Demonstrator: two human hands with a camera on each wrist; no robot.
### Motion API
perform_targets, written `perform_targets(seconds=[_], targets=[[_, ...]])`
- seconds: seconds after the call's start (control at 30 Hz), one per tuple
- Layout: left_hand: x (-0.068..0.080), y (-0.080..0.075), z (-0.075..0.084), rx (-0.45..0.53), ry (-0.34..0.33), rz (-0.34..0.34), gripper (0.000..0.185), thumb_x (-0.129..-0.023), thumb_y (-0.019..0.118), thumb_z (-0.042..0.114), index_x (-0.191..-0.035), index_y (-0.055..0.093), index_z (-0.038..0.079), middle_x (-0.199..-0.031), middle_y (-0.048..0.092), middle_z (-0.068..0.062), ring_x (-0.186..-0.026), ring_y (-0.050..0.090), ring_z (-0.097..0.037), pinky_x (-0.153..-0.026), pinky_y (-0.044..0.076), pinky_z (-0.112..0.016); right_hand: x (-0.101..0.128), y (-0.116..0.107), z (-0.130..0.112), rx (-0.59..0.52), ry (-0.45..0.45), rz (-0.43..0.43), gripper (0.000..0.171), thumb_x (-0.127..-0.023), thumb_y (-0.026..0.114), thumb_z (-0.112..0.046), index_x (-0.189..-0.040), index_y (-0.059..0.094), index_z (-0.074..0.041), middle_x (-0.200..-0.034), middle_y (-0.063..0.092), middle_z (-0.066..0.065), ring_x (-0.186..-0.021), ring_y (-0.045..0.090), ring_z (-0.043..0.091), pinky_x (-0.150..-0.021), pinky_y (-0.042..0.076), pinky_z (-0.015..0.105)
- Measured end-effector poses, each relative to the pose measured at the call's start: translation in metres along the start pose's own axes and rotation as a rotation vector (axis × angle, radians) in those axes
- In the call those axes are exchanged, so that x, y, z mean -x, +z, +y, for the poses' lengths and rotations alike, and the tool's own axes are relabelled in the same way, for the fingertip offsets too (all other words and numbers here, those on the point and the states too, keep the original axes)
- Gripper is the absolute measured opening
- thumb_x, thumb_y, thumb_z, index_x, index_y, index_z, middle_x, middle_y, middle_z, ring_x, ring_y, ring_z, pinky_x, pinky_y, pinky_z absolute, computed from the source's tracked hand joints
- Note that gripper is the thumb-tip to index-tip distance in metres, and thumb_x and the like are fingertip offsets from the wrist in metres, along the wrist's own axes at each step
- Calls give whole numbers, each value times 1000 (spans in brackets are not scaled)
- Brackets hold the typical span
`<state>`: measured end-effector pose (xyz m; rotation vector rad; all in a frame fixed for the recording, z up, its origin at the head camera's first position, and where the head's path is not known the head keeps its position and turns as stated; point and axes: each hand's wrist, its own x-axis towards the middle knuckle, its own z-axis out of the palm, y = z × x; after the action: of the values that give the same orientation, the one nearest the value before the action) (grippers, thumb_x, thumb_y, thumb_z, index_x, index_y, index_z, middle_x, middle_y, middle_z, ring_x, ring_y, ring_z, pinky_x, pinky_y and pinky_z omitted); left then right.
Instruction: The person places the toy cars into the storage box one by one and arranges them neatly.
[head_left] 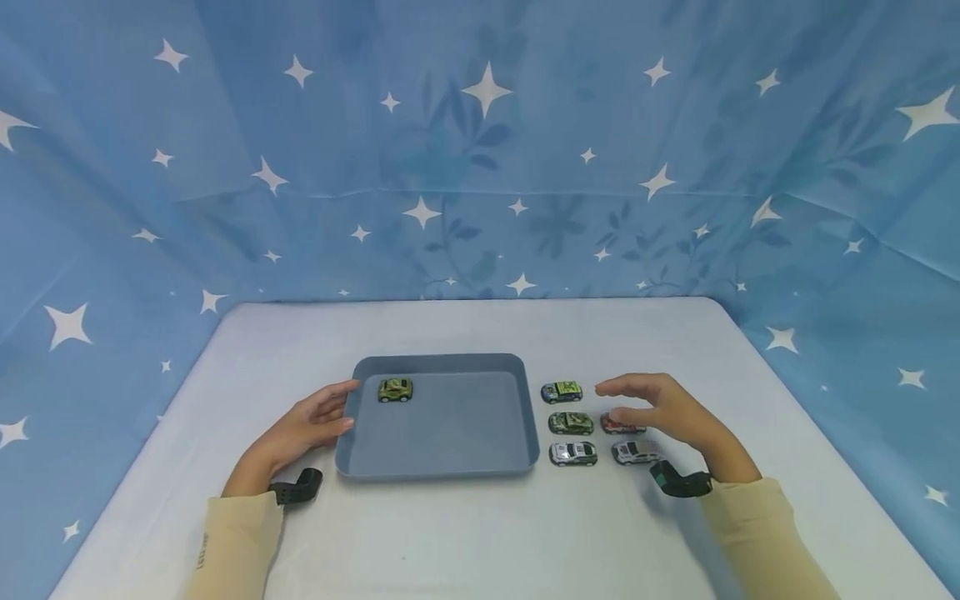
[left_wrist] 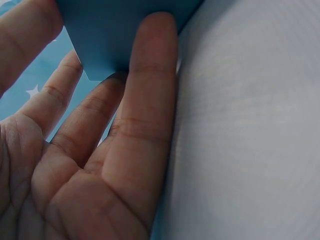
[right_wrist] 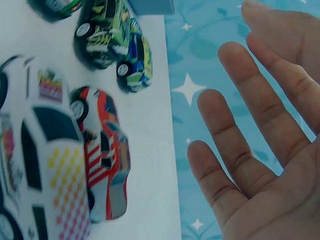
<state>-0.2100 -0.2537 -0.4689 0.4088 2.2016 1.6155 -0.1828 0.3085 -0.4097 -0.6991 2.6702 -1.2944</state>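
My left hand [head_left: 306,429] is at the left side of a blue-grey tray [head_left: 435,477], its fingers fairly straight against the outer wall. The left wrist view shows those fingertips on the tray wall [left_wrist: 100,37]. Inside the tray, near its back left corner, sits a green toy car [head_left: 395,390]. My right hand [head_left: 660,408] hovers over the toy cars right of the tray, fingers loosely spread and holding nothing. It partly covers a red-and-white toy car [right_wrist: 107,155]. Nearby are a silver toy car [head_left: 635,452] and a blue-and-green toy car [head_left: 562,392].
Close to the tray's right wall, a camouflage toy car [head_left: 571,423] and a white toy car [head_left: 573,453] stand in a column with the blue-and-green one. All rest on a white table [head_left: 450,542]. Behind it hangs a blue curtain [head_left: 337,233] with white stars.
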Motion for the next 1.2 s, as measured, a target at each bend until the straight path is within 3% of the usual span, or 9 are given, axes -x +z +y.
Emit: perform_targets(seconds=[0.07, 0.17, 0.3, 0.4, 0.5, 0.7, 0.83, 1.0, 1.2], targets=[[1, -1, 0, 0, 1, 2, 77, -107, 69, 17, -169, 27, -2, -170, 24, -38, -155, 26, -61, -114, 48, -55, 3, -2, 4, 4, 26, 5, 33, -99, 78, -8, -131, 75, 0, -134, 74, 16, -125, 59, -7, -111, 50, 39], [2, -2, 1, 3, 7, 2, 77, -107, 69, 16, -169, 27, -2, -170, 25, -39, -154, 27, -61, -112, 50, -49, 7, -4, 9, 4, 71, 17, 34, -99, 79, -9, -132, 75, 0, -135, 74, 16, -126, 58, -5, -114, 49, 42], [2, -1, 0, 6, 7, 7, 77, -107, 69, 16, -169, 28, -2, -169, 28, -38, -154, 31, -59, -107, 52, -39, 10, -4, 15, -6, 118, 25, 36, -99, 78, -9, -132, 73, 4, -136, 73, 20, -135, 62, 22, -114, 41, 72], [2, -1, 0, 6, 2, 10, 77, -107, 69, 17, -169, 28, -2, -168, 30, -38, -153, 33, -58, -105, 53, -35, 12, -4, 20, -10, 147, 26, 37, -99, 79, -9, -133, 73, 5, -137, 72, 21, -137, 58, 47, -113, 39, 75], [2, -1, 0, 3, -1, 13, 77, -107, 69, 17, -169, 28, -2, -168, 30, -38, -153, 34, -58, -106, 53, -36, 14, -4, 27, -9, 165, 21, 37, -99, 78, -8, -132, 72, 7, -137, 71, 23, -137, 56, 55, -112, 41, 75], [0, -1, 1, -5, -7, 6, 77, -107, 69, 16, -169, 27, -2, -169, 28, -38, -153, 32, -59, -109, 52, -45, 18, -5, 38, -49, 208, -11, 39, -100, 76, -6, -135, 69, 10, -139, 68, 29, -127, 65, 51, -105, 50, 70], [0, -2, 1, -7, -13, 5, 77, -108, 68, 17, -170, 27, -1, -170, 24, -38, -155, 26, -61, -114, 48, -58, 18, -5, 43, -108, 229, -39, 42, -100, 75, -5, -137, 66, 12, -139, 66, 33, -118, 71, 46, -98, 58, 50], [1, -2, 1, -14, -17, 8, 76, -108, 68, 17, -170, 28, -1, -171, 21, -39, -156, 22, -62, -115, 43, -65, 17, -3, 50, -128, 236, -48, 42, -98, 76, -4, -135, 67, 13, -136, 68, 32, -114, 73, 38, -90, 58, 30], [0, -1, 1, -28, -13, 16, 75, -108, 69, 17, -169, 29, -1, -169, 25, -39, -155, 25, -62, -116, 42, -66, 14, -1, 52, -75, 279, -50, 42, -95, 81, -7, -132, 71, 10, -133, 70, 28, -116, 70, 35, -92, 57, 38]])
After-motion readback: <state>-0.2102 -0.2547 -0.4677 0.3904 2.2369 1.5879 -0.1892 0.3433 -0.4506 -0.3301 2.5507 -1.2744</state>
